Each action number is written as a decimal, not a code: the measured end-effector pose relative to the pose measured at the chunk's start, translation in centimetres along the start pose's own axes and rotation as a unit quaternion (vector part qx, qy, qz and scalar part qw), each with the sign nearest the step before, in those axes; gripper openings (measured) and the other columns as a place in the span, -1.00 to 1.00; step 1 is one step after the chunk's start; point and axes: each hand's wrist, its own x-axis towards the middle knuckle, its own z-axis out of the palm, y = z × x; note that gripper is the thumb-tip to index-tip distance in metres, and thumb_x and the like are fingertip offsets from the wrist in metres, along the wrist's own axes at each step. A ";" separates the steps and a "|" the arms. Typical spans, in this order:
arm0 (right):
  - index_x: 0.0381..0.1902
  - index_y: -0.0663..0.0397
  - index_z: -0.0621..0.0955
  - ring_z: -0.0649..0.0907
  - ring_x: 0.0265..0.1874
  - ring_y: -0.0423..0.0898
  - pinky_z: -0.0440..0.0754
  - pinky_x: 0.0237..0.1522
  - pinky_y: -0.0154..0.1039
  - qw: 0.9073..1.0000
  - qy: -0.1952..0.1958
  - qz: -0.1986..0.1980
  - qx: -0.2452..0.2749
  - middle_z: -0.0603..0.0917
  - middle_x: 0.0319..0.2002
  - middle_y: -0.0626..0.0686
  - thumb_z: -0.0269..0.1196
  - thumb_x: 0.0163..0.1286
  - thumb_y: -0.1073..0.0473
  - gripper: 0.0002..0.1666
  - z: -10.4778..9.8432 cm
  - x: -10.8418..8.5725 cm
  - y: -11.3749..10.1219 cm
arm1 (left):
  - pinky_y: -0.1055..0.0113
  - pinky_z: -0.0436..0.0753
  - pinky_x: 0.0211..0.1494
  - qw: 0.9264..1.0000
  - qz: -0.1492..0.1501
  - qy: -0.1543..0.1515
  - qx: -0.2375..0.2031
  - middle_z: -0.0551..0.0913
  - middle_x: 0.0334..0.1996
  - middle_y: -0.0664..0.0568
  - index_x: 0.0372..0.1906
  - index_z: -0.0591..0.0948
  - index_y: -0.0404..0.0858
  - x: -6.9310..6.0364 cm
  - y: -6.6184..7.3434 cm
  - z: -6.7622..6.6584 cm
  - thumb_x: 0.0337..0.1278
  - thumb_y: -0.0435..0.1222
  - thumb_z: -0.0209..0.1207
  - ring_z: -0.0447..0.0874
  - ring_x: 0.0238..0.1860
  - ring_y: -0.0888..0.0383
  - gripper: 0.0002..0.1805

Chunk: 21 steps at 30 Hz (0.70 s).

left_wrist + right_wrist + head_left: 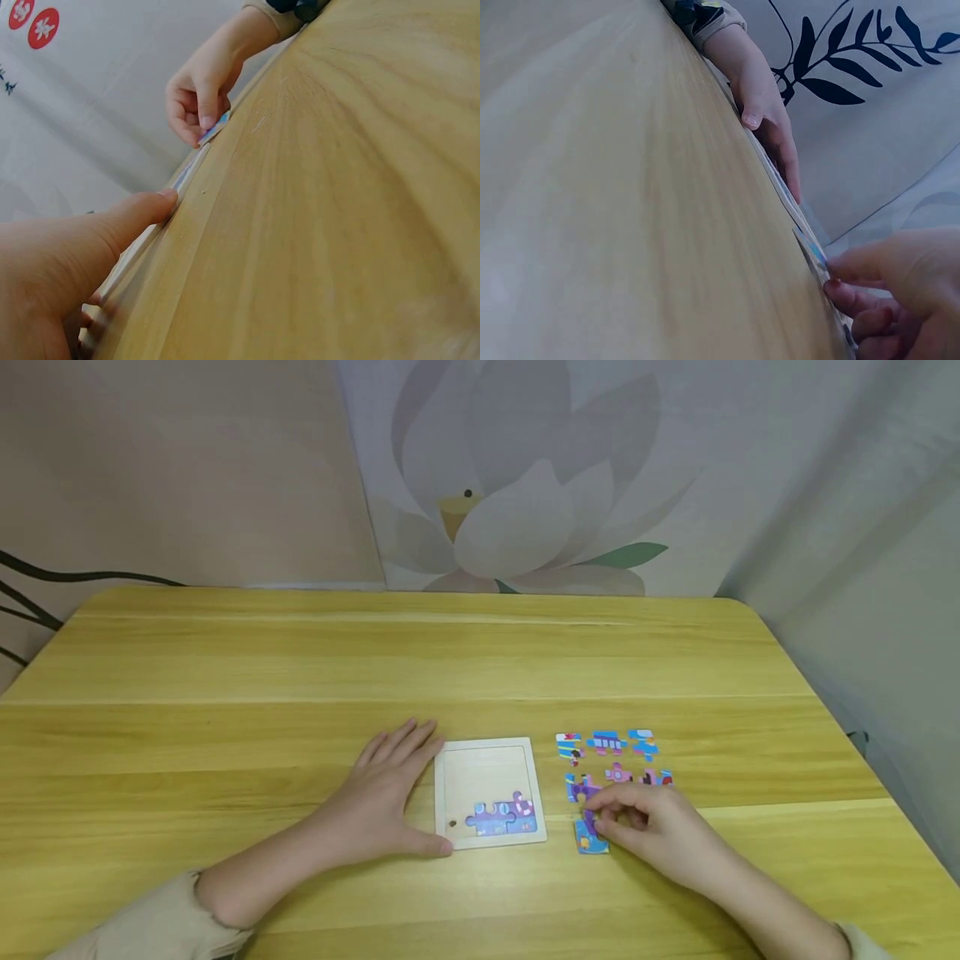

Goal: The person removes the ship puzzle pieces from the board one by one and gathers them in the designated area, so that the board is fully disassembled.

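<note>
A square light wooden puzzle tray (490, 744) lies on the table. Two joined purple-blue puzzle pieces (501, 820) sit in its near right corner. My left hand (390, 793) spreads around the tray's left side, its thumb at the near left corner and fingertips by the far one. To the right of the tray, my right hand (660, 827) pinches a blue and purple puzzle piece (591, 839) between thumb and fingers. In the left wrist view this piece (214, 129) looks tilted near the tray's edge. My fingers partly cover it in the head view.
Several loose puzzle pieces (606, 742) lie right of the tray in rough rows, some partly behind my right hand. A small dark spot (452, 823) shows on the tray's floor. The wooden table (300, 652) meets a curtain with a flower print (517, 510) at the back.
</note>
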 end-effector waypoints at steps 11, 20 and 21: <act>-0.27 -0.06 0.71 0.41 -0.58 -0.36 0.43 -0.50 -0.41 0.997 0.000 -0.026 -0.068 0.50 -0.50 -0.33 0.41 0.10 0.37 -0.74 0.2 0.1 -0.5 | -0.13 -0.23 0.42 1.000 0.010 0.003 0.001 -0.05 0.49 -0.13 0.46 0.14 -0.34 0.0 0.1 -0.1 -0.41 0.43 0.28 -0.24 0.48 -0.10 0.35; -0.27 -0.02 0.71 0.41 -0.59 -0.34 0.42 -0.58 -0.43 0.998 -0.003 -0.010 -0.059 0.52 -0.49 -0.30 0.40 0.11 0.37 -0.76 0.1 0.0 -0.6 | -0.13 -0.22 0.42 1.000 0.008 0.005 0.002 -0.05 0.49 -0.13 0.46 0.14 -0.33 0.0 0.1 -0.1 -0.42 0.44 0.28 -0.23 0.48 -0.10 0.35; -0.26 -0.02 0.71 0.40 -0.59 -0.34 0.41 -0.59 -0.43 0.998 -0.003 -0.008 -0.059 0.52 -0.49 -0.30 0.40 0.11 0.37 -0.75 0.1 0.0 -0.6 | -0.13 -0.22 0.42 1.000 0.009 0.005 0.002 -0.05 0.49 -0.13 0.46 0.14 -0.33 0.0 0.1 0.0 -0.42 0.44 0.27 -0.23 0.48 -0.10 0.35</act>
